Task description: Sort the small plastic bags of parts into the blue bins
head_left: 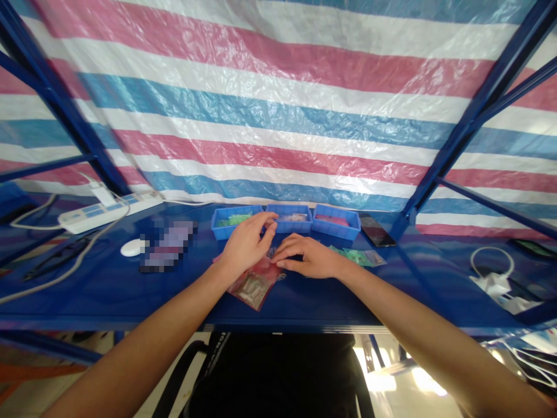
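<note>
My left hand (250, 241) is raised over the table, in front of the blue bins. Its thumb and forefinger tips are close together; whatever is between them is too small to make out. At the upper end of a red-tinted clear plastic bag (255, 287), my right hand (311, 255) has its thumb and fingertips drawn together. What they pinch is hidden. Greyish pieces show through the bag, which lies flat near the table's front edge. Part of it is covered by both hands.
Three blue bins, left (220, 232), middle (293, 226) and right (337, 231), hold small green, pale and red packets. Green packets (359, 257) and a dark phone (378, 230) lie right. Leftward are a power strip (111, 213), cables and a white round object (133, 248).
</note>
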A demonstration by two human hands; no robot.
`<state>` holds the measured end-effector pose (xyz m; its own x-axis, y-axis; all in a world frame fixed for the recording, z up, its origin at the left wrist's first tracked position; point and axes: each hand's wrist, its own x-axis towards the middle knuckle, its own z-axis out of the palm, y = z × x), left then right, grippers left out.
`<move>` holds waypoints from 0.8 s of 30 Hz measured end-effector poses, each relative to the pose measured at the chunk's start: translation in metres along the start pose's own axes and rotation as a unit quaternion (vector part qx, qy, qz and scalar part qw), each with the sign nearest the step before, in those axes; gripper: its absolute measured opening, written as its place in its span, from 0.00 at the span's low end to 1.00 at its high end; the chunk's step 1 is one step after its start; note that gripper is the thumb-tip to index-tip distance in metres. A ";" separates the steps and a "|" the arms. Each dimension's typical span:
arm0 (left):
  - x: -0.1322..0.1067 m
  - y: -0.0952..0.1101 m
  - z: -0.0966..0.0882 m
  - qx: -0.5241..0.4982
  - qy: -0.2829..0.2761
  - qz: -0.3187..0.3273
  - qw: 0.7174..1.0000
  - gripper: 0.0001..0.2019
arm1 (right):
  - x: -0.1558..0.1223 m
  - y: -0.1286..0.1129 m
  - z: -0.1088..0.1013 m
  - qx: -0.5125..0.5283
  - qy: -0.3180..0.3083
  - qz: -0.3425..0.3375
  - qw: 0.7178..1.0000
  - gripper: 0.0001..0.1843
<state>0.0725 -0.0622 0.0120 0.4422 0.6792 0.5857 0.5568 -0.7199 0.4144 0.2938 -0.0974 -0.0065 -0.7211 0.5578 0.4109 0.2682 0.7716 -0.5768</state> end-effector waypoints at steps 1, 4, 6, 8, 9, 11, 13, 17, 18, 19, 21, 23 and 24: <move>0.000 0.000 0.000 -0.002 0.000 -0.001 1.000 0.17 | 0.000 -0.001 0.000 -0.002 -0.005 -0.001 1.000 0.12; 0.000 -0.001 0.001 -0.003 -0.001 -0.001 1.000 0.17 | 0.000 -0.002 0.001 -0.002 -0.018 -0.011 1.000 0.14; 0.000 -0.001 0.001 -0.004 -0.003 -0.001 1.000 0.17 | 0.001 -0.002 0.002 0.008 -0.026 -0.013 1.000 0.13; 0.001 -0.001 0.001 -0.005 -0.006 -0.001 1.000 0.17 | 0.002 -0.002 0.002 0.024 -0.028 -0.006 0.999 0.13; 0.001 -0.001 0.000 -0.005 -0.007 -0.001 1.000 0.17 | 0.002 -0.001 0.001 0.034 -0.022 0.001 0.999 0.12; 0.001 -0.001 0.000 -0.006 -0.005 0.001 1.000 0.17 | 0.001 -0.001 -0.001 0.065 0.006 0.022 0.998 0.11; 0.002 -0.001 -0.002 -0.012 -0.004 0.000 1.000 0.18 | 0.000 0.001 -0.004 0.106 0.055 0.052 0.991 0.11; 0.002 0.003 -0.003 -0.052 -0.008 -0.017 0.998 0.18 | -0.003 0.010 -0.011 0.175 0.167 0.135 0.961 0.13; 0.002 0.004 -0.004 -0.066 -0.011 -0.025 0.997 0.18 | -0.004 0.013 -0.012 0.194 0.191 0.153 0.950 0.14; 0.002 0.005 -0.004 -0.078 -0.014 -0.035 0.996 0.18 | -0.004 0.015 -0.014 0.211 0.213 0.167 0.939 0.14; 0.002 0.007 -0.003 -0.097 -0.021 -0.051 0.994 0.19 | -0.004 0.018 -0.016 0.229 0.248 0.179 0.924 0.15; 0.002 0.008 -0.002 -0.110 -0.027 -0.057 0.992 0.20 | -0.004 0.019 -0.018 0.226 0.274 0.173 0.919 0.15; 0.002 0.008 -0.002 -0.113 -0.028 -0.055 0.992 0.21 | -0.003 0.018 -0.019 0.223 0.285 0.169 0.917 0.14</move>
<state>0.0764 -0.0668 0.0177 0.4289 0.7583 0.4909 0.4356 -0.6497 0.6230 0.3128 -0.0799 -0.0048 -0.1592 0.9090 0.3852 0.0358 0.3952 -0.9179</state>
